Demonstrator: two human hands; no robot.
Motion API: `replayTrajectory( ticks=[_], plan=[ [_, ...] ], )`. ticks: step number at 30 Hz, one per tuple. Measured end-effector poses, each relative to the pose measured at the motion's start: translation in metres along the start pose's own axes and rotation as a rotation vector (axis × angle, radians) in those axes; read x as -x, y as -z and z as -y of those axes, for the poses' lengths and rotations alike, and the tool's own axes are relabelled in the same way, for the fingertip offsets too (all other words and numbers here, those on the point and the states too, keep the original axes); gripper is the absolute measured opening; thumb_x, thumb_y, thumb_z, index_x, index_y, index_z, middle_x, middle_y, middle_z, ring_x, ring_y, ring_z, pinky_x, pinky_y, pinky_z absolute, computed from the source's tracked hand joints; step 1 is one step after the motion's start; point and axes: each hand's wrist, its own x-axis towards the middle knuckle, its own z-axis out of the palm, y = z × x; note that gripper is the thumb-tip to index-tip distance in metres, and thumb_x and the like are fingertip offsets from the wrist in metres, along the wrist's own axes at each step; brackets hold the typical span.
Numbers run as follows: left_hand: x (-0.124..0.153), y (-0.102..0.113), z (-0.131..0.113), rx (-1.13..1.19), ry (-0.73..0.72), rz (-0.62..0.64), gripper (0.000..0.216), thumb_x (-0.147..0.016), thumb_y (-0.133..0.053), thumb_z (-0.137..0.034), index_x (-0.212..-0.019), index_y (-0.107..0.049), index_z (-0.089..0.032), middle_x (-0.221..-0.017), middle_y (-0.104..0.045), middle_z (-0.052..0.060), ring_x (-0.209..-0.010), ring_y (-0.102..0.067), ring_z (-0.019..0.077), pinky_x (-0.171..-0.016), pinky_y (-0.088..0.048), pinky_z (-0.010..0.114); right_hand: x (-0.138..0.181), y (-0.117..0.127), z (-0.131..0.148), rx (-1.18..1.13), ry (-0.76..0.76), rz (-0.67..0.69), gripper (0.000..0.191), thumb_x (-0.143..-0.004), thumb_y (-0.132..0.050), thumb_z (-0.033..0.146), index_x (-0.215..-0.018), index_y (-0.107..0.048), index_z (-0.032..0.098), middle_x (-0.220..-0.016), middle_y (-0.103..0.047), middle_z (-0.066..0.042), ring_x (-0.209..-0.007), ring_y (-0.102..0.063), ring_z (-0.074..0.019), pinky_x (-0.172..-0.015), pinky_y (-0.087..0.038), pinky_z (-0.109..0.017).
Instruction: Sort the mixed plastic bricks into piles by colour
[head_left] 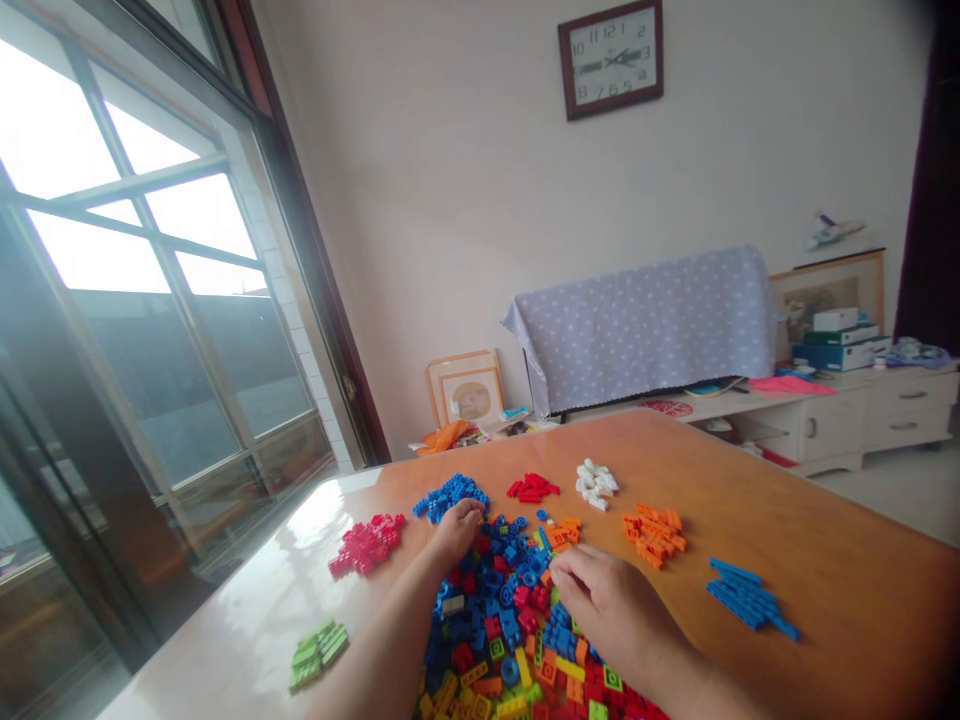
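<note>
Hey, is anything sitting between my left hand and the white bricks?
Yes. The small pile of red bricks lies on the table roughly on the straight line from your left hand to the white bricks. It looks low, so lifting over it should probably work.

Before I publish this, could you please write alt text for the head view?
A person's left hand and right hand are at a mixed heap of toy bricks on a brown table. Smaller single-colour piles lie around it: green, pink, blue, red, white, orange.
</note>
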Motion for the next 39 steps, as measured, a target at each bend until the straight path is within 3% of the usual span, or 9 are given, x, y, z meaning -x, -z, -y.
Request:
replayTrajectory(
  ticks=[4,10,14,17,24,33,39],
  plan=[
    [-0.003,-0.003,0.000,-0.010,-0.003,0.040,0.023,-0.086,-0.052,-0.029,-0.097,-0.069,-0.018,-0.077,-0.067,0.003,-0.071,-0.061,0.0171,-0.065,-0.050,0.026,-0.001,-0.001,-0.002,-0.003,-0.001,-0.005,0.028,-0.097,-0.043,0.029,-0.079,-0.064,0.024,-0.077,-0.064,0.000,-0.073,-0.059,-0.0155,-0.068,-0.038,-0.025],
    [-0.003,-0.004,-0.010,0.015,-0.073,0.118,0.030,-0.090,-0.048,-0.034,-0.098,-0.070,-0.016,-0.098,-0.074,0.009,-0.094,-0.067,0.0212,-0.084,-0.053,0.029,-0.002,-0.001,-0.001,-0.018,-0.021,-0.043,0.030,-0.098,-0.043,0.031,-0.077,-0.063,0.023,-0.075,-0.064,0.000,-0.070,-0.058,-0.0151,-0.067,-0.038,-0.024],
    [-0.004,-0.008,-0.023,0.029,-0.147,0.180,0.038,-0.088,-0.055,-0.042,-0.110,-0.073,-0.017,-0.121,-0.072,0.010,-0.115,-0.063,0.0251,-0.102,-0.048,0.032,-0.002,0.001,-0.002,-0.023,-0.026,-0.063,0.031,-0.098,-0.042,0.031,-0.079,-0.065,0.023,-0.077,-0.066,0.000,-0.071,-0.058,-0.0155,-0.068,-0.039,-0.025],
    [0.001,-0.009,-0.032,0.024,-0.195,0.257,0.041,-0.085,-0.060,-0.047,-0.109,-0.076,-0.018,-0.123,-0.072,0.009,-0.119,-0.062,0.0276,-0.108,-0.045,0.034,-0.003,0.002,-0.004,-0.021,-0.031,-0.075,0.030,-0.098,-0.043,0.032,-0.080,-0.066,0.024,-0.076,-0.066,0.000,-0.070,-0.059,-0.0158,-0.068,-0.040,-0.025],
    [0.035,-0.005,-0.041,-0.013,-0.249,0.373,0.041,-0.087,-0.060,-0.048,-0.108,-0.078,-0.019,-0.117,-0.074,0.006,-0.111,-0.066,0.0261,-0.105,-0.046,0.032,-0.003,0.004,-0.008,-0.003,-0.057,-0.145,0.033,-0.098,-0.041,0.033,-0.077,-0.063,0.023,-0.073,-0.065,-0.001,-0.069,-0.057,-0.0157,-0.067,-0.040,-0.025],
    [0.084,-0.008,-0.055,-0.050,-0.237,0.423,0.044,-0.089,-0.057,-0.051,-0.114,-0.076,-0.021,-0.119,-0.074,0.004,-0.112,-0.065,0.0244,-0.103,-0.047,0.029,-0.004,0.017,-0.013,-0.011,-0.105,-0.208,0.037,-0.099,-0.039,0.038,-0.076,-0.063,0.022,-0.072,-0.064,-0.002,-0.070,-0.056,-0.0166,-0.064,-0.038,-0.025],
    [0.103,0.000,-0.061,-0.024,-0.265,0.481,0.049,-0.093,-0.051,-0.056,-0.111,-0.076,-0.018,-0.111,-0.075,0.004,-0.105,-0.066,0.0238,-0.097,-0.048,0.029,-0.004,0.019,-0.014,-0.051,-0.144,-0.219,0.040,-0.098,-0.041,0.044,-0.080,-0.068,0.021,-0.067,-0.063,-0.001,-0.066,-0.055,-0.0167,-0.062,-0.038,-0.026]
  ],
)
